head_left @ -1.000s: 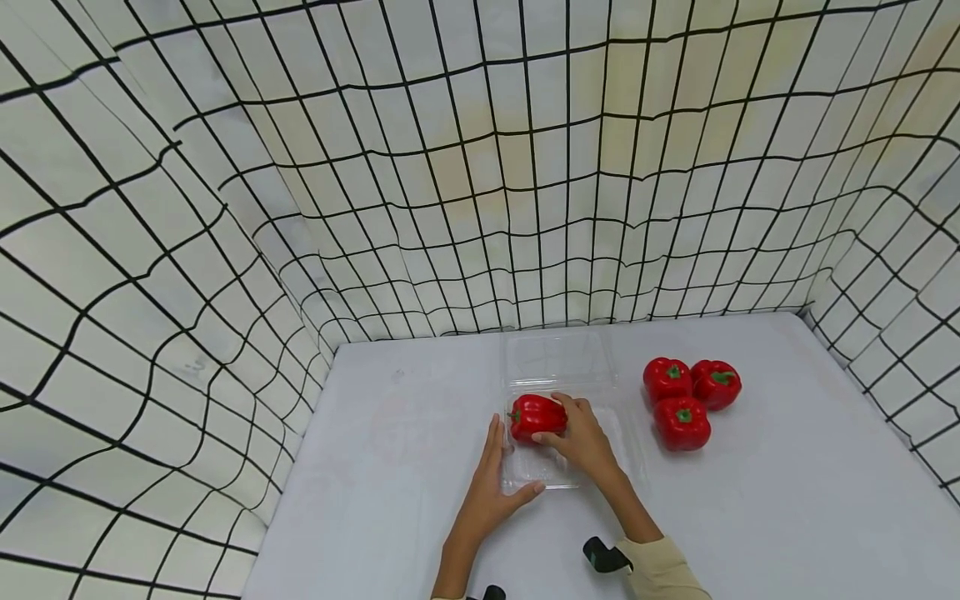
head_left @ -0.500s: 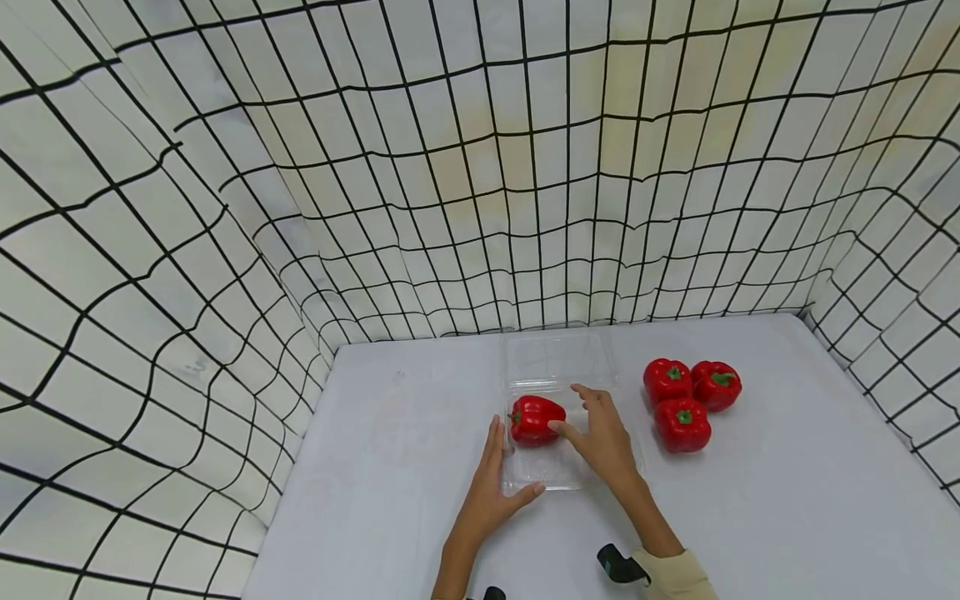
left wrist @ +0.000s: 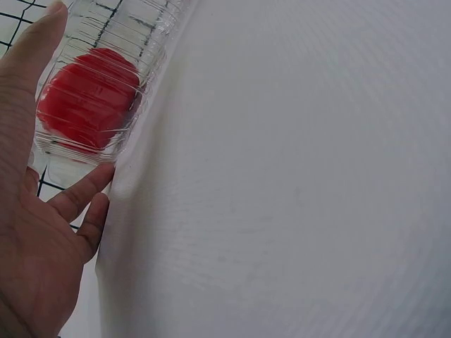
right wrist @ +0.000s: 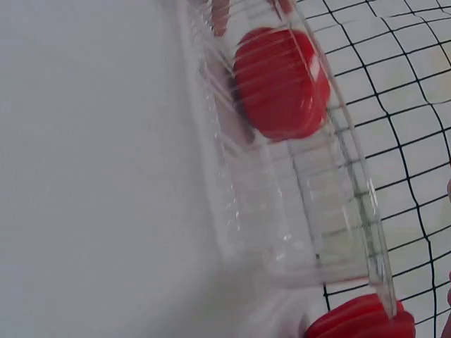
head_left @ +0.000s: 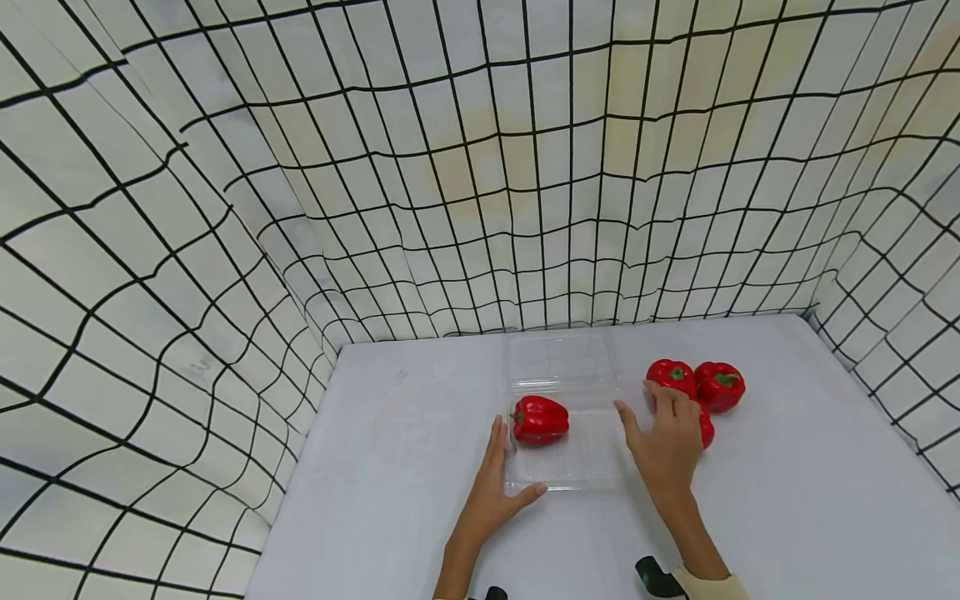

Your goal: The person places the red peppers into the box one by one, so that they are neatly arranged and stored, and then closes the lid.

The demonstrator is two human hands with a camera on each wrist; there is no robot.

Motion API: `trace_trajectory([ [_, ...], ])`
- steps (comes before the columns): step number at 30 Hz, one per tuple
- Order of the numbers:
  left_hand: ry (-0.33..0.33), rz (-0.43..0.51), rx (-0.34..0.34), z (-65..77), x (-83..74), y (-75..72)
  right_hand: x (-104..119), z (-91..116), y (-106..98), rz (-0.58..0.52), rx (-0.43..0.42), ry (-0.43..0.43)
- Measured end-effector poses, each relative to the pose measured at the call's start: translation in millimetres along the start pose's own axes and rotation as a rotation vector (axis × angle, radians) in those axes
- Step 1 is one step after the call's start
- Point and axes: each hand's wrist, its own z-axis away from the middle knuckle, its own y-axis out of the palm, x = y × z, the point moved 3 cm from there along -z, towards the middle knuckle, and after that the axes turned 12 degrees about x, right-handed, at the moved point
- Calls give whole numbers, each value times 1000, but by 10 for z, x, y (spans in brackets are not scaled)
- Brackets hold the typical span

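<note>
A clear plastic clamshell container (head_left: 588, 467) lies with its lid (head_left: 561, 360) folded back. Inside its left half is one red bell pepper (head_left: 540, 421) on its side, stem pointing left; the left wrist view shows this pepper (left wrist: 91, 98) through the ribbed wall. My left hand (head_left: 487, 496) rests against the container's left side, fingers extended and thumb at the front edge. To the right of the container, my right hand (head_left: 669, 437) is over the front pepper (head_left: 707, 427) of a cluster, partly hiding it, with thumb and fingers spread apart. Only fingertips of that hand show at the right wrist view's edge.
Behind the right hand sit two more red peppers, a left one (head_left: 667, 372) and a right one (head_left: 720, 387), against each other. The white table (head_left: 405, 433) is bordered at the back and sides by black netting (head_left: 525, 225) over pale sheeting.
My right hand has let go of the pepper in the container and moved right to the cluster of peppers. The left hand has stayed at the container's side.
</note>
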Motion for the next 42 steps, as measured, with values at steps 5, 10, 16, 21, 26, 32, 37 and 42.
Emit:
trace_trajectory([
  [5,1,-4,2,2,-10,-2,-263,58,-110,-1,-78,110],
  [10,-5,-7,4,-3,-12,2,-430,145,-150,-41,-36,237],
  [16,2,-4,-3,-9,7,19,-515,225,-100,-85,32,310],
  [21,10,-9,-8,-21,17,28,-537,248,-70,-102,63,339],
  [26,14,-11,-12,-20,11,21,-547,256,-55,-117,76,352],
  [32,9,-19,-12,-12,10,10,-553,263,-45,-139,79,361],
  [37,6,-21,-8,-10,16,9,-561,286,-47,-161,56,376],
  [42,6,-19,-5,-6,9,13,-561,327,-61,-205,20,369],
])
